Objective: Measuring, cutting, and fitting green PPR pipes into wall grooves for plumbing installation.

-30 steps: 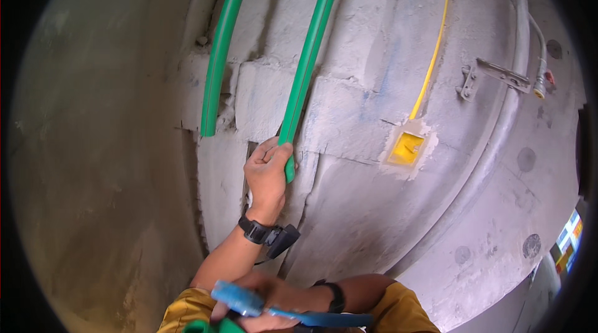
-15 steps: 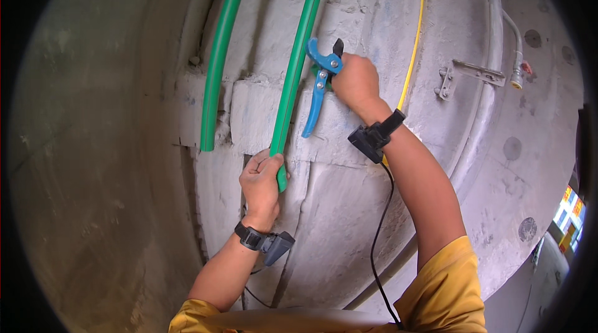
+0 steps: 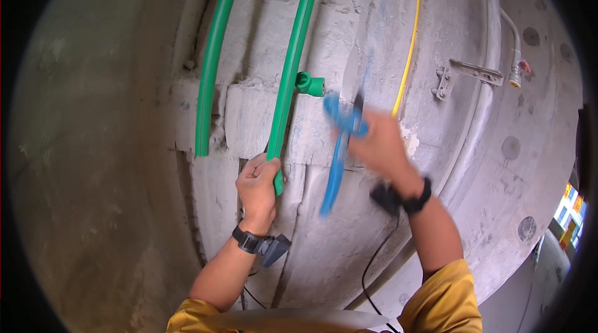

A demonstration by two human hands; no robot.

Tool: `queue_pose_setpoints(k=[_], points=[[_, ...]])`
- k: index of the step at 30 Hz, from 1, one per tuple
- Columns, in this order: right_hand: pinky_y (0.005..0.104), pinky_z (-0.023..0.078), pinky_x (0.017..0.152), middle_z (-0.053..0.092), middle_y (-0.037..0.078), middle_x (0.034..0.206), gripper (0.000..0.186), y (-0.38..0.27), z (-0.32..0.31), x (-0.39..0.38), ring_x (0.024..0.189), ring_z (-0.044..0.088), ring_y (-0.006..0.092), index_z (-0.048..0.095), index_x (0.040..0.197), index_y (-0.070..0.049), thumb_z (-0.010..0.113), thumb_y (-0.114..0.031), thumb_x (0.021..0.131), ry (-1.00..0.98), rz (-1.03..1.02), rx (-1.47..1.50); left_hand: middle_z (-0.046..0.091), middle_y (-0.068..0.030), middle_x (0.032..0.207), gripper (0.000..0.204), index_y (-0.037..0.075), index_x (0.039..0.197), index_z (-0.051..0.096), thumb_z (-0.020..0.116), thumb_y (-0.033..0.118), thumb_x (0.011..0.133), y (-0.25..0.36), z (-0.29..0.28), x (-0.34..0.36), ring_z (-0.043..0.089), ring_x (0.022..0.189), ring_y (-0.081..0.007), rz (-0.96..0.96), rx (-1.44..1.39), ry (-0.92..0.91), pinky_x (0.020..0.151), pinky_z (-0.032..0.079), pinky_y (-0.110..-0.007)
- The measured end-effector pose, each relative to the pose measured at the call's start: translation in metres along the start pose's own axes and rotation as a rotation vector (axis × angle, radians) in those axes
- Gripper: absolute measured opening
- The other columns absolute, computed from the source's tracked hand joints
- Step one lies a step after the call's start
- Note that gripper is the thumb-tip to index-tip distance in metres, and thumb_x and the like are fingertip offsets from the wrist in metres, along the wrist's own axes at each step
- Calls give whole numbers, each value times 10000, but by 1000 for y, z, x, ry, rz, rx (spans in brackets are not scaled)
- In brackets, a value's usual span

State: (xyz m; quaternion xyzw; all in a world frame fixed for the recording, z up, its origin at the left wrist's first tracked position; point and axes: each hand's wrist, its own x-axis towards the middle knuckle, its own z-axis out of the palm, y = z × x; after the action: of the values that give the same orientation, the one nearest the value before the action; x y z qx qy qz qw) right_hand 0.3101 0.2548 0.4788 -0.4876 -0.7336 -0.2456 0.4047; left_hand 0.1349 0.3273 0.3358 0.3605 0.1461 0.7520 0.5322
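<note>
My left hand grips the right green plastic pipe's lower end — my blurred right hand clasps blue-handled pipe cutters.

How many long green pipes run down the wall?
2: a left green pipe ending free above the ledge, and a right green pipe whose lower end the left hand grips.
</note>
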Motion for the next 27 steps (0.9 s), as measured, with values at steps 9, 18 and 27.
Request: queue_pose_setpoints(k=[9,18,27], points=[[378,495,646,641,136,737,242,-4,47,-239,705,645,319,658,914,-65,751,-242,778,-1020,180,433,651,-49,774,230,-60,1043,616,691,26,843,8,10,-20,584,610,-105,-69,-79,-54,579,493,-250],[281,440,991,599,91,1260,499,-9,27,-302,1167,531,125,443,1410,-64,637,-160,960,-1358,913,1621,672,-65,781,184,-56,1003,649,701,24,846,-6,11,-9,584,594,-102,-83,-98,-74,550,439,-229],[468,471,904,598,211,1115,528,-1,7,-80,1028,579,421,497,1323,-105,629,-140,814,-568,49,-300,670,-70,775,152,-45,970,642,700,14,842,10,11,-24,579,584,-97,-107,-97,-57,532,445,-232]])
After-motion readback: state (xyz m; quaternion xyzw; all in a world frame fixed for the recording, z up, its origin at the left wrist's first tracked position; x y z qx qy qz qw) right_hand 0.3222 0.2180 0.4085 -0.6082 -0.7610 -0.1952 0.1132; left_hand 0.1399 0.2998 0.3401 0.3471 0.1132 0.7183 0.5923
